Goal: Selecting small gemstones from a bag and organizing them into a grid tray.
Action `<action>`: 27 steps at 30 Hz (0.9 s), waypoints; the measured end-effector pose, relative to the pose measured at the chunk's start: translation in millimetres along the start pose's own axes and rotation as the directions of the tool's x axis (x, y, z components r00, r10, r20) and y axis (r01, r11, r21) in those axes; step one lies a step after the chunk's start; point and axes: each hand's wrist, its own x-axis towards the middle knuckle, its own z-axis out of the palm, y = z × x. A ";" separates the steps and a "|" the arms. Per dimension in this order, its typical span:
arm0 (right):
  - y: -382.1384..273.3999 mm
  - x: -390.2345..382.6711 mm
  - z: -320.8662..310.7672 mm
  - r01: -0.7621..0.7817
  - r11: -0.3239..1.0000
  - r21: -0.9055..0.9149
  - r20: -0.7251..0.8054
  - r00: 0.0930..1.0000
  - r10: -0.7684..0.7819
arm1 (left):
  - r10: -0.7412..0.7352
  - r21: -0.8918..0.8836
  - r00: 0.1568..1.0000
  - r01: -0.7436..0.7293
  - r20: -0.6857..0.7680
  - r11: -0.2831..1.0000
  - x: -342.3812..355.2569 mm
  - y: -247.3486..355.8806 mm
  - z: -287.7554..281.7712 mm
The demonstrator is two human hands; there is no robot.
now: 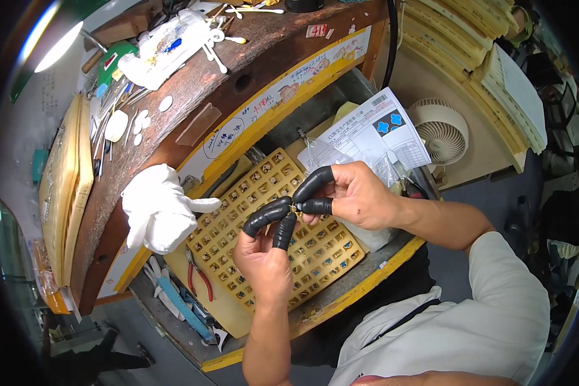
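Observation:
My left hand [264,260] and my right hand [361,198] meet over a yellow tray [278,156]. Black finger cots cover the thumb and forefinger of each, and at least one more left finger. Both hands are closed, pinching a tiny gold-coloured piece [294,208] between their fingertips; its shape is too small to make out and partly covered. The tray has rows of square cells, many with small metallic pieces, some with blue parts. It lies tilted in an open drawer, partly hidden by my hands.
Red-handled pliers [201,278] and a blue-handled tool [185,310] lie left of the tray. A white cloth bundle [159,209] sits at the bench edge. Behind are a printed sheet [367,132], plastic bags [378,172] and a white fan [439,132]. Small tools and cotton swabs clutter the bench.

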 end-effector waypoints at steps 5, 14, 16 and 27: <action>1.7 -0.9 -1.9 -0.014 0.997 0.073 0.011 1.000 0.014 | 0.022 0.060 1.000 -0.021 -0.008 0.998 -1.9 -2.4 2.6; 1.4 -1.4 0.9 -0.025 0.996 0.082 0.009 1.000 0.024 | 0.029 0.052 1.000 -0.028 -0.009 0.998 -2.9 -0.4 3.9; 2.3 -1.7 2.4 -0.028 0.997 0.078 -0.001 1.000 0.029 | 0.029 0.049 1.000 -0.028 -0.010 0.998 -2.7 -0.6 4.0; 2.0 -5.4 6.0 0.151 0.963 -0.221 -0.007 0.988 -0.157 | 0.026 0.071 1.000 -0.025 -0.017 0.997 -1.6 -1.1 3.8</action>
